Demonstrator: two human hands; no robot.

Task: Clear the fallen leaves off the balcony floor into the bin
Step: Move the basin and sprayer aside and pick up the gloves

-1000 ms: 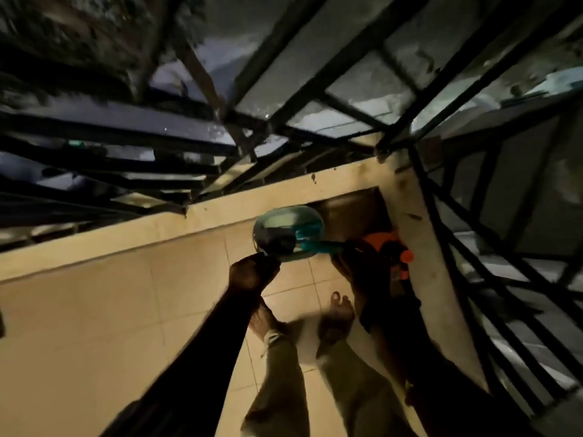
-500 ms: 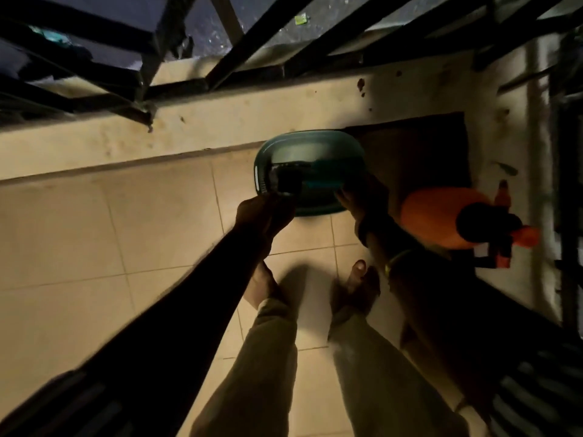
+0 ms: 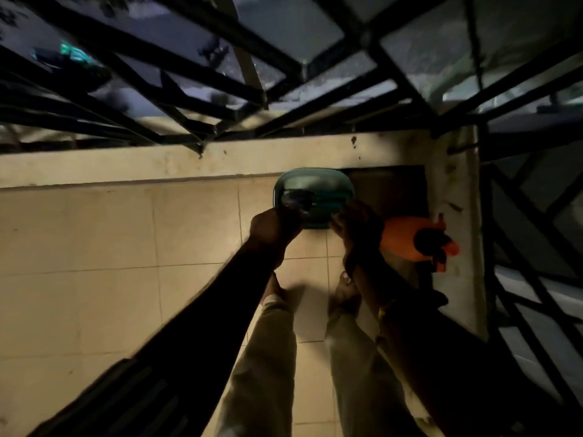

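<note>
Both hands on teal bin (image 3: 315,187): left hand (image 3: 273,227) grips near rim, right hand (image 3: 356,222) curled round side.

Both arms are reaching forward from the bottom of the frame toward its centre. The left hand (image 3: 275,229) is curling its fingers just left of centre, gripping. The right hand (image 3: 356,223) is curling just right of it, wrist bent. Two bare feet are standing below the hands, mid-frame.
</note>
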